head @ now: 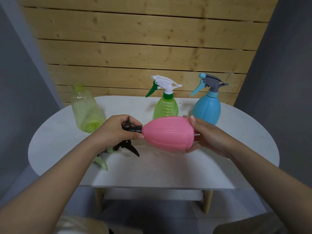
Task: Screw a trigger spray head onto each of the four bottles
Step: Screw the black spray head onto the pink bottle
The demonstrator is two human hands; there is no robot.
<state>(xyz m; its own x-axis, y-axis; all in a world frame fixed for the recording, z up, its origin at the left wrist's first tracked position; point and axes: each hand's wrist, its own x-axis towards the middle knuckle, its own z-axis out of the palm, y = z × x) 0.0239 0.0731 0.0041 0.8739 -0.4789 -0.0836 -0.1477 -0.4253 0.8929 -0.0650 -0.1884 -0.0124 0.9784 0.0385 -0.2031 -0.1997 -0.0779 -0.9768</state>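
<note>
A pink ribbed bottle (168, 133) lies sideways in the air above the white table (168, 169). My right hand (207, 137) cups its base. My left hand (116, 130) is closed around a black trigger spray head (134, 129) sitting at the bottle's neck. Below that hand a black lever (130, 147) shows; I cannot tell whether it belongs to the held head. A pale green spray head (102, 163) lies on the table, partly hidden by my left forearm. A pale green bottle (85, 108) with an open neck stands at the left.
A green bottle (166, 107) with a white and green spray head stands at the back middle. A blue bottle (206, 107) with a grey and blue head stands to its right. A wooden slat wall (143, 48) rises behind the table.
</note>
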